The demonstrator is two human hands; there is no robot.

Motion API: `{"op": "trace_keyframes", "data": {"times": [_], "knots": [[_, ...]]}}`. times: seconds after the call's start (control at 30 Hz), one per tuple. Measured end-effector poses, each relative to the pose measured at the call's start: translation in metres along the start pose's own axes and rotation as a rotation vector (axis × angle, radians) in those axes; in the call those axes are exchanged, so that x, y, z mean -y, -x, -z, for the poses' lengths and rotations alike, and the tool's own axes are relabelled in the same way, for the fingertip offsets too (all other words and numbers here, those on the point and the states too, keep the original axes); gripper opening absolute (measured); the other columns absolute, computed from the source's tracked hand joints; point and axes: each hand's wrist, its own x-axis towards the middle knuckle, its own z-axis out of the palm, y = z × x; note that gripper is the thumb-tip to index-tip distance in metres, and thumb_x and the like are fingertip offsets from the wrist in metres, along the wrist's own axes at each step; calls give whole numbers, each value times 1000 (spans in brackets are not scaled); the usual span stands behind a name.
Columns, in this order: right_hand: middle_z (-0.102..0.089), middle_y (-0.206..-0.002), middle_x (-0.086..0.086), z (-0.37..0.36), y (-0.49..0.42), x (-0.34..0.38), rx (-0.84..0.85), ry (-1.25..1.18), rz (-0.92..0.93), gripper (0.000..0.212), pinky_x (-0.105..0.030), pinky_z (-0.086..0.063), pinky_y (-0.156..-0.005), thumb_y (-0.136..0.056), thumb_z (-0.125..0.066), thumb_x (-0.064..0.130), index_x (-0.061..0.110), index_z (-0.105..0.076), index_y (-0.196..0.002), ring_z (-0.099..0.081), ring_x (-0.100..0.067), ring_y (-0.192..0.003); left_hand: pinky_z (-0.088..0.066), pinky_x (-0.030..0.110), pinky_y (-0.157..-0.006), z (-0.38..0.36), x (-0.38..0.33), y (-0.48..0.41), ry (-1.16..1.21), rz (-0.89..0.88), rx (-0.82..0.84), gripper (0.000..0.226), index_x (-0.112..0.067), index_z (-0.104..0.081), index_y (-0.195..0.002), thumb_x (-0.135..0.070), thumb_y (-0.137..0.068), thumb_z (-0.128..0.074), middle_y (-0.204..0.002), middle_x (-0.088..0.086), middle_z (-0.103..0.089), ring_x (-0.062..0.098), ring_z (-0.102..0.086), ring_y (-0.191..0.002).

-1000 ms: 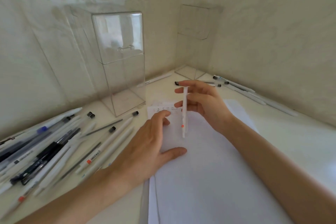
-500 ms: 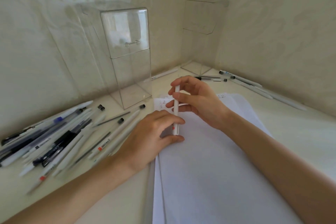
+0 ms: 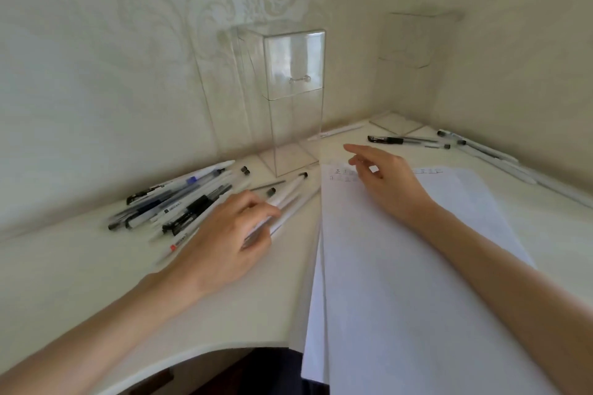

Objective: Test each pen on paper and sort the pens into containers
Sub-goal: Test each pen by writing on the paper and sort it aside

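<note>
A pile of pens (image 3: pixel 179 202), white, black and blue, lies on the desk at the left. My left hand (image 3: pixel 231 234) rests on the pile's right side, its fingers curled and pinching a white pen (image 3: pixel 288 199) that runs under them. My right hand (image 3: pixel 385 183) hovers over the top edge of the white paper (image 3: pixel 401 266), fingers loosely extended and holding nothing. Small written marks (image 3: pixel 340 175) show on the paper beside it. A tall clear container (image 3: pixel 295 99) stands behind the pile. A second clear container (image 3: pixel 414 42) stands in the corner.
A black pen (image 3: pixel 394 139) and a few thin pens lie near the corner container. Several white pens (image 3: pixel 487 157) lie along the right wall. One white pen (image 3: pixel 337 131) lies behind the tall container. The desk's front edge (image 3: pixel 192 359) curves in below my arms.
The white pen has left my right hand, which now is free over the paper. My left hand has moved left from the paper onto the pen pile.
</note>
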Motion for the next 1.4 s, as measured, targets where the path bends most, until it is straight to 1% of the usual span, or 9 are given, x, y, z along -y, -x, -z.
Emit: {"op": "trace_keyframes", "data": {"times": [0.17,0.3,0.53,0.7,0.9,1.03,1.2,1.3,1.4], "knots": [[-66,-110,-1,-2,0,-3,7,67,51,38,-26,-46,-89,-94,-43,5,20,-58,-126,-60,-15,-101,-43,37,-85,-2,-9,-7,-58,34,-36,36,-21,-63,-109,-40,-85,-44,-106,-2,-52,20,-54,-98],[-65,-108,2,7,-6,-8,-96,48,-18,34,-28,-48,-85,-93,-44,6,18,-62,-120,-58,-13,-95,-42,33,-86,-17,-39,-40,-10,-47,-25,39,-18,-62,-110,-40,-85,-42,-109,-1,-52,19,-52,-102],[-68,-107,-6,42,-16,-53,-365,204,-315,32,-33,-46,-85,-87,-42,0,10,-66,-106,-59,-26,-102,-16,19,-103,-68,-76,-88,-14,-175,200,44,-25,-38,-138,-37,-96,-39,-148,-5,-27,12,-26,-132],[-64,-111,-11,47,-37,-75,-286,376,-300,34,-35,-44,-86,-86,-40,-2,8,-64,-108,-53,-28,-108,-9,10,-101,-77,-69,-86,27,-205,167,43,-27,-37,-138,-37,-97,-33,-147,-10,-27,6,-23,-131],[-59,-111,-15,41,-70,-94,-154,629,-211,24,-37,-35,-89,-93,-48,12,9,-63,-111,-48,-34,-106,-13,12,-99,-83,-65,-85,71,-200,117,45,-26,-45,-133,-43,-93,-31,-142,-7,-36,9,-31,-127],[-56,-105,-16,40,-77,-102,-167,605,-186,19,-36,-33,-88,-89,-55,12,9,-64,-106,-47,-33,-103,-15,14,-98,-84,-64,-86,54,-211,123,62,-25,-47,-129,-49,-83,-14,-139,-5,-39,9,-32,-124],[-63,-100,-12,41,-76,-97,-148,580,-143,14,-35,-33,-84,-91,-55,13,10,-62,-103,-48,-33,-102,-17,15,-98,-82,-66,-85,81,-216,99,52,-22,-49,-129,-45,-89,-25,-138,-3,-41,12,-36,-124],[-67,-91,-5,40,-64,-66,-230,467,45,11,-31,-31,-79,-89,-58,11,11,-66,-97,-50,-30,-94,-36,25,-95,-72,-67,-88,182,-168,-120,37,-15,-54,-121,-29,-88,-48,-126,1,-48,16,-49,-113],[-67,-88,0,36,-35,-28,-201,446,225,11,-29,-29,-80,-86,-60,14,13,-69,-94,-49,-25,-92,-30,22,-93,-65,-63,-90,192,-17,-440,37,-12,-50,-120,-23,-86,-54,-121,5,-48,17,-44,-111]]}}
